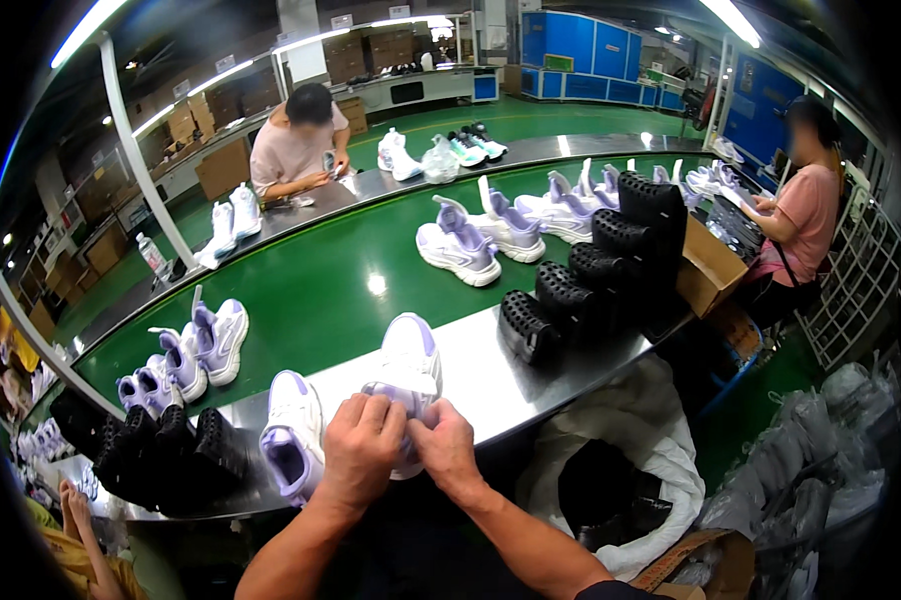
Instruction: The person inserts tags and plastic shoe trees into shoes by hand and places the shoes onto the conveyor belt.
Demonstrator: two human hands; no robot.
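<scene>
Shoe (411, 345) sits at centre between our hands, toe toward 12 o'clock, over the metal surface (496, 405); that way, we judge, its opening faces us for both hands to reach. Our left hand (362, 447) bends its fingers together over the opening, probably steadying the upper, while our right hand (445, 446) presses thumb and fingers in from 4 o'clock; exactly what they pinch, we cannot tell. A second shoe (293, 425) lies at 9 o'clock, just beside our left wrist, limiting room there. Black blocks (527, 325) crowd 2 o'clock, and more black blocks (220, 445) stand at 9 o'clock beyond the second shoe. Lined-up shoes (458, 245) occupy the green belt (336, 275) toward 1 o'clock; a white sack (679, 465) gapes at 4 o'clock.
</scene>
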